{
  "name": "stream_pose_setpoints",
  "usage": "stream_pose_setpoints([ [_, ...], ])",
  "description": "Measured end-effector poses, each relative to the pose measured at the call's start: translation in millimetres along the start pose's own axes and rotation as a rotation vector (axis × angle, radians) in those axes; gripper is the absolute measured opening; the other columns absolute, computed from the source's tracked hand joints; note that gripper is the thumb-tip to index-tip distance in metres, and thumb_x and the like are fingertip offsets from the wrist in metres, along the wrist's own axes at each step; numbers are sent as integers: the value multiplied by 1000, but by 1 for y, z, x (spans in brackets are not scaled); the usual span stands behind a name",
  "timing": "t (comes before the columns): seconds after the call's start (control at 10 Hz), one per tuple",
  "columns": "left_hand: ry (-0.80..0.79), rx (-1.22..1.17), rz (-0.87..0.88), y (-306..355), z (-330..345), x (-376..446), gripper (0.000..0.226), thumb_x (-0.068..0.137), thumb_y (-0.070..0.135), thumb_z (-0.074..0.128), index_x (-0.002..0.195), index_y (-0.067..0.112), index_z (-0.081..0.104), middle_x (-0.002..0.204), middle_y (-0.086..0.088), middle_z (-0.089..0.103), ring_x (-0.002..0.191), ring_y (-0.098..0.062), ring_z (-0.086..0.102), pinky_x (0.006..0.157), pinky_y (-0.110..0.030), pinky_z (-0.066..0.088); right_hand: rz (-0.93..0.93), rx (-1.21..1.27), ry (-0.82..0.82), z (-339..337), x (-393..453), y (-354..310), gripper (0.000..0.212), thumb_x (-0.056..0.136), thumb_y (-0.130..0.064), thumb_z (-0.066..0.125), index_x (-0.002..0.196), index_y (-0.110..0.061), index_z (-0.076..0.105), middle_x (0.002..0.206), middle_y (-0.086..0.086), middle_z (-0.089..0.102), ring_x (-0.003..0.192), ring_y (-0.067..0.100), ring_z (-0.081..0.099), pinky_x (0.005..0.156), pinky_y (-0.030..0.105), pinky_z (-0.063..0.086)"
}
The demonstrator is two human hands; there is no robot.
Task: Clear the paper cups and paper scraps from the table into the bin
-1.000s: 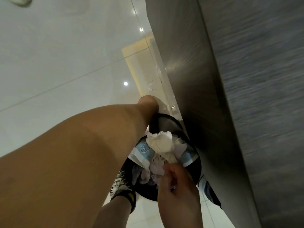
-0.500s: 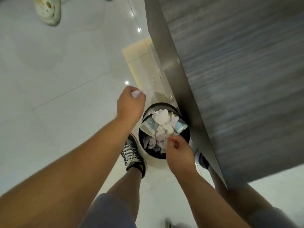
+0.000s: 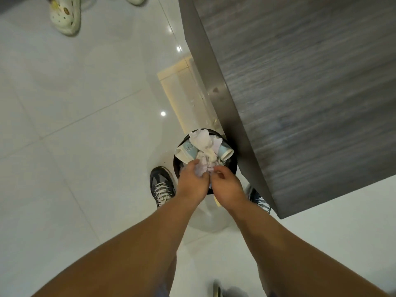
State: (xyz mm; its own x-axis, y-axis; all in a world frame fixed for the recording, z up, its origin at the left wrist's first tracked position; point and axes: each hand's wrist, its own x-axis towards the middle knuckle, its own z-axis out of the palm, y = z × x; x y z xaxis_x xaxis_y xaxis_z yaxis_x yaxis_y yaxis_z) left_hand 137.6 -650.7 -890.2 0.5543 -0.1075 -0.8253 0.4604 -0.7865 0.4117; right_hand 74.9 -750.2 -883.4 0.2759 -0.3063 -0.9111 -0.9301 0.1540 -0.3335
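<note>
A round black bin [image 3: 176,162] stands on the floor beside the table edge, heaped with crumpled white paper scraps [image 3: 204,140]. Two light blue paper cups lie on their sides in the heap, one at the left [image 3: 186,151] and one at the right [image 3: 225,151]. My left hand [image 3: 192,181] and my right hand [image 3: 227,185] are side by side over the near half of the bin. Both hands' fingers curl onto a wad of pale paper [image 3: 203,168] at the top of the pile. The near rim of the bin is hidden by my hands.
The dark wood-grain table [image 3: 300,93] fills the upper right, its edge overhanging the bin. My two dark sneakers [image 3: 161,185] stand either side of the bin on the glossy white tile floor. Another person's pale clog [image 3: 65,15] is at the top left.
My head has risen, so the bin looks smaller. My left hand moved from the bin's far left rim down beside my right hand, and both now press on the paper pile.
</note>
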Motion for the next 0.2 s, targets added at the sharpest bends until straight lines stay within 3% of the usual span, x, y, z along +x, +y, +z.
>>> stream_pose_setpoints([
  [0.1, 20, -19, 30, 8, 3, -6, 59, 102, 30, 60, 159, 29, 46, 151, -3, 58, 129, -20, 61, 92, -17, 44, -8, 6, -21, -9, 2, -5, 34, 104, -35, 48, 135, -40, 62, 113, -13, 63, 109, 15, 63, 91, 29, 46],
  [0.2, 69, -44, 76, 18, -6, -26, 55, 102, 25, 58, 157, 28, 50, 149, 1, 58, 107, -1, 58, 81, -1, 40, -42, 65, -25, -20, -16, -5, 25, 102, -23, 51, 112, -42, 64, 98, -17, 64, 97, 15, 66, 78, 24, 48],
])
